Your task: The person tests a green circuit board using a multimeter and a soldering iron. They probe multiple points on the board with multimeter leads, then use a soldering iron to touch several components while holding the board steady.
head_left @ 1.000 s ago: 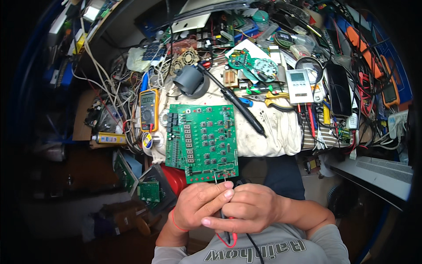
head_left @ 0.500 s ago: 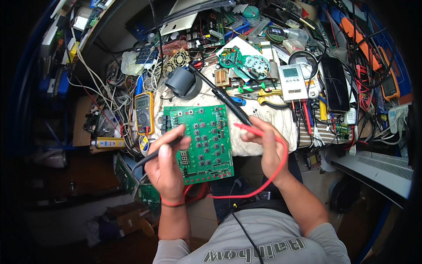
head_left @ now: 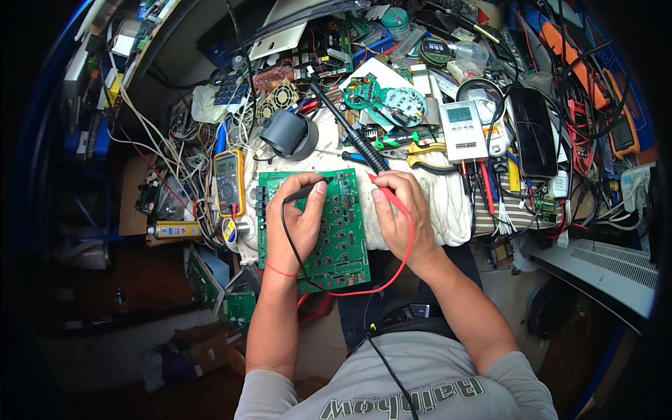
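A green circuit board (head_left: 355,255) with several push buttons lies on a white cloth in front of me. My left hand (head_left: 294,227) is over its left half, closed around a black test probe (head_left: 302,192) whose tip points at the board's upper part. Beside the board's right edge, my right hand (head_left: 406,227) pinches a red test probe (head_left: 395,199), its tip near the board's upper right corner. The red lead loops below the board to my left wrist. A yellow multimeter (head_left: 229,182) with a lit display stands left of the board.
A grey cylindrical holder (head_left: 287,133) and a black rod with a ribbed section (head_left: 357,145) lie beyond the board. Yellow-handled pliers (head_left: 427,157), a white meter (head_left: 462,129) and a dark phone (head_left: 533,133) are at the right. Boards and cables crowd the back.
Both hands have moved forward and closer together. The black probe has come over the board's upper part, and the red one nearer its right edge. The multimeter's reading has changed.
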Demonstrator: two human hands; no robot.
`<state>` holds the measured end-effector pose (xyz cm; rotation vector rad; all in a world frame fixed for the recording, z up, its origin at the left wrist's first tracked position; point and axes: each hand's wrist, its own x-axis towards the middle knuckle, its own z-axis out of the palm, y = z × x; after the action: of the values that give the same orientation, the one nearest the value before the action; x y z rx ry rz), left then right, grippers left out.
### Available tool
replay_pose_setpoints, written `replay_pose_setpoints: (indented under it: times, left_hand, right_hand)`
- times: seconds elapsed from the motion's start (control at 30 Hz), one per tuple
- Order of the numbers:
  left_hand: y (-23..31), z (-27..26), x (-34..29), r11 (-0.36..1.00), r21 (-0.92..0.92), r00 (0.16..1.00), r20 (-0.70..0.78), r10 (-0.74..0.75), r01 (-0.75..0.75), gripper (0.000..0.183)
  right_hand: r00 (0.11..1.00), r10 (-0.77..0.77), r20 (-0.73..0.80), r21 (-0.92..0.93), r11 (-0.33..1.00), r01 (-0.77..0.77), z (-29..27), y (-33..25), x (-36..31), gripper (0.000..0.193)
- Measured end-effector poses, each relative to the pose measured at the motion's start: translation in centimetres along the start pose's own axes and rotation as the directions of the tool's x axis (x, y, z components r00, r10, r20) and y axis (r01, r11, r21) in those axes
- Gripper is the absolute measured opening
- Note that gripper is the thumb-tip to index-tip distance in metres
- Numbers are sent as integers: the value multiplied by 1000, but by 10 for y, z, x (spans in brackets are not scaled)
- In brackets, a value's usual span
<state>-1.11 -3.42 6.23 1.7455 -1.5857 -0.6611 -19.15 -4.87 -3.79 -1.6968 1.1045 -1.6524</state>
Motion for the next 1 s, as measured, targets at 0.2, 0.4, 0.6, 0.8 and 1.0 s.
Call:
replay_pose_setpoints:
  times: [0.2, 0.4, 0.6, 0.8, 1.0]
  left_hand:
    - [-5, -3, -3, 998, 62, 1000, 11, -27, 26, 23]
    - [-8, 3, -21, 993, 81, 996, -14, 83, -81, 16]
    - [-5, 11, -46, 915, 306, 958, -27, 285, -263, 14]
    - [-11, 18, -53, 847, 410, 921, -40, 387, -338, 16]
    - [-19, 22, -53, 836, 421, 913, -43, 407, -352, 17]
  right_hand:
    - [975, 123, 184, 221, 962, -163, -5, -20, -24, 16]
    - [944, 272, 186, 152, 942, -301, 3, -4, -27, 19]
    - [970, 168, 178, 145, 970, -195, 4, 2, -30, 18]
    - [969, 158, 189, 150, 971, -188, 5, 4, -32, 16]
    - [970, 156, 189, 141, 973, -184, 5, 3, -32, 15]
